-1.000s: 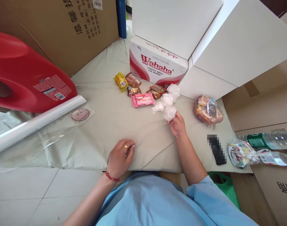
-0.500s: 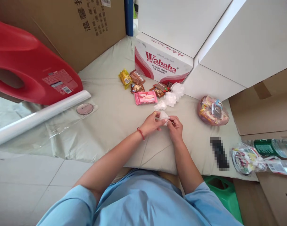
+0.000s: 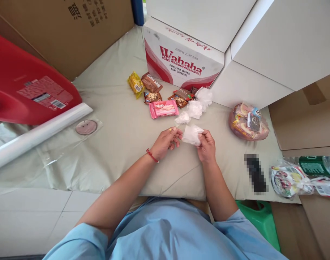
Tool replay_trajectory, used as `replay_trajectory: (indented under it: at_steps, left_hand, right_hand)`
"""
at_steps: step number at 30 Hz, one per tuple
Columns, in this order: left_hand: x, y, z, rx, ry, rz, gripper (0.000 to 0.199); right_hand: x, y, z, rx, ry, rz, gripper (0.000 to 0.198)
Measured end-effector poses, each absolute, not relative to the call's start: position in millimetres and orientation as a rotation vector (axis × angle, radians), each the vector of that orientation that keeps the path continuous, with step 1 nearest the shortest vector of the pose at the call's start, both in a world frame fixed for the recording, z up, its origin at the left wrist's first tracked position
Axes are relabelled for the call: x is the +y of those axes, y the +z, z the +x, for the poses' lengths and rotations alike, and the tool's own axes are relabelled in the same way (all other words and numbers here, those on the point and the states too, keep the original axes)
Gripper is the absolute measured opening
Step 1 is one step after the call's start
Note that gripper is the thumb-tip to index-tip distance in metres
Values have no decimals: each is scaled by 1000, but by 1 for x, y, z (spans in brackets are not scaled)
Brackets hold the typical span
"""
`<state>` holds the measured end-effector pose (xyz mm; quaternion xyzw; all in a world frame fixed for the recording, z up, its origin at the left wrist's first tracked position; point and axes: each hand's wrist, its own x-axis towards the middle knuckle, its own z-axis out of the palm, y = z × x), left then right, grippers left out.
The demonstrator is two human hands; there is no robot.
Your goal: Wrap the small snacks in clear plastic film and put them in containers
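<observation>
My right hand pinches the right edge of a thin white sheet, partly folded; whether it is tissue or plastic film I cannot tell. At its left edge is my left hand, with loosely bent fingers apart and nothing visible in them. Just beyond the hands, several crumpled white bundles lie in a slanting row. Beside them are a pink wafer packet, brown cookie packets, a brown wrapped snack, a red-brown packet and a yellow packet.
Behind the snacks stands a Wahaba-style water carton against white boxes. A bowl of wrapped snacks, a blurred black object and a bottle are right. Left are a red jug, a plastic roll and a round disc.
The white sheet, bunched between both hands before, is now spread wider in my right hand. My left hand has drawn off to the left and its fingers have loosened. The view has shifted slightly.
</observation>
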<state>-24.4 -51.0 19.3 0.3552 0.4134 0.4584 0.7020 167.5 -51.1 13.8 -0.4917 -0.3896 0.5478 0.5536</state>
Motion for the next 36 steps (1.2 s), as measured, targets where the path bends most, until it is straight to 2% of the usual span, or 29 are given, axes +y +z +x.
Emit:
replay_trajectory:
  at_steps: [5,10,12,15,19,24,28,31,34,36]
  left_hand:
    - [-53,15,-21,1001,1062,909,46]
    - [-50,13,-25,1077,1160,1003,43]
    - [-50,13,-26,1059,1167,1018,44]
    - [-48,12,-28,1080,1270,953,44]
    - [-45,10,-29,1022,1372,843,48]
    - [-45,7,-32,1033,1416,780,46]
    - [-53,10,-32,1117,1556,1344,38]
    - [-60,13,-26,993,1382,1853,44]
    - [-63,13,-21,1138,1229,1939,21]
    - [-63,14,-21,1256,1221,1806,20]
  right_hand:
    - [-59,9,161,-1129,1194,-1271,36]
    - [-61,14,167,-1416,933,-1219,52]
    - [-61,13,166,-1519,907,-1251,44]
    - [-56,11,167,-1285,969,-1276,27]
    - [-49,16,173,-857,1204,-1168,37]
    - [-51,30,176,-635,1420,-1157,43]
    - [-53,33,176,-605,1481,-1131,45]
    - [-52,31,177,-613,1531,-1107,45]
    - [-51,28,179,-578,1512,-1087,45]
    - [-50,25,177,-593,1458,-1075,42]
